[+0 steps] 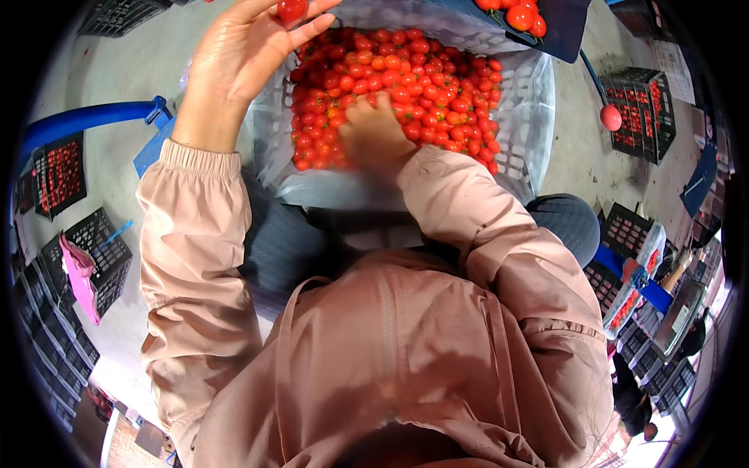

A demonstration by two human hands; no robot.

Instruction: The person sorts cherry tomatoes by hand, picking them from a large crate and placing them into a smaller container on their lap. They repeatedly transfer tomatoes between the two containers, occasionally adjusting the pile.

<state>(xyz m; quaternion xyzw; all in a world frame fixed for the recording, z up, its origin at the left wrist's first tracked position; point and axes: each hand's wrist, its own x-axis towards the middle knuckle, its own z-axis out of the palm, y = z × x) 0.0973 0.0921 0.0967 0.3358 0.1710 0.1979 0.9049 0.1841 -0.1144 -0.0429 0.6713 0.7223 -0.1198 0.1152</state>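
Note:
Many small red and orange-red cherry tomatoes (398,76) fill a crate lined with pale translucent plastic (541,111), in front of me. My left hand (243,55) is raised at the crate's upper left, palm turned up, with a single red tomato (291,8) at its fingers; the top edge of the view cuts off part of the fingers. Down among the tomatoes is my right hand (374,131), blurred, its fingertips partly hidden; whether it grips any cannot be told. Larger red tomatoes (519,19) lie on a dark blue surface (570,41) over the crate's far right corner.
Black crates of tomatoes stand on the floor at left (60,175) and right (638,117). A pink cloth (81,278) hangs on a black crate at left. Blue bars (93,120) flank me. Stacked crates and a person (632,403) appear at lower right.

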